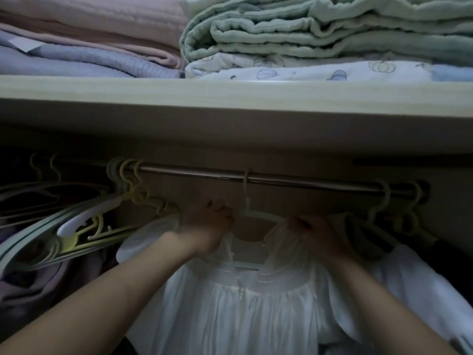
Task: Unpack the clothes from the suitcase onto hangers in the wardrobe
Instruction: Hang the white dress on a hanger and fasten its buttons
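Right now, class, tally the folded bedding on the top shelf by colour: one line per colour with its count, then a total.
Pink quilt: 1
Lavender-blue quilt: 1
Green quilt: 1
White printed quilt: 1
Total: 4 visible pieces on the shelf; any further layers hidden in the stacks cannot be told.

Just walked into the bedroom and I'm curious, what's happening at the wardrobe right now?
A person is hanging a white dress in the wardrobe. Its hanger is already hooked on the rail, and the left hand and right hand are each gripping a shoulder of the dress, settling it on the hanger. Spare hangers bunch on the rail to the left, and folded blankets sit on the shelf above.
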### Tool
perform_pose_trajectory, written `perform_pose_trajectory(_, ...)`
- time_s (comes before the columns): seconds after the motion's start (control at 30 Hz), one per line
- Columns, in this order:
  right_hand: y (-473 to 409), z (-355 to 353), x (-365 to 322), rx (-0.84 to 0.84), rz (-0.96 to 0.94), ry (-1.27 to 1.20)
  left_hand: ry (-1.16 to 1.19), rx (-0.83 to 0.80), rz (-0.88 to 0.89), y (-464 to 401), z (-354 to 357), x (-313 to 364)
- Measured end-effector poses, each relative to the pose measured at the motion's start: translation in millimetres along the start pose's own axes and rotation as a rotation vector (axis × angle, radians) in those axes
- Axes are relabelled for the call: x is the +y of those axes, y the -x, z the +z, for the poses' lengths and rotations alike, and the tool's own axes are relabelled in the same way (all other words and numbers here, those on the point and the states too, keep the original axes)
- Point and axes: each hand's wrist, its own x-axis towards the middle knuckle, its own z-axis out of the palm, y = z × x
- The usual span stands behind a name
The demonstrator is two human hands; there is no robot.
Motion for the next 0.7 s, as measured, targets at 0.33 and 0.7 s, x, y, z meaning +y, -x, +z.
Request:
perform_pose_trajectory(0.33,15,38,-51,-0.275,-0.323,0.995,0.129,0.17,0.069,-8,9,-4)
perform_pose_trajectory(0.7,4,49,-58,-0.347,-0.149,1.138,0.386,-0.083,-0.214,-15,-1,5)
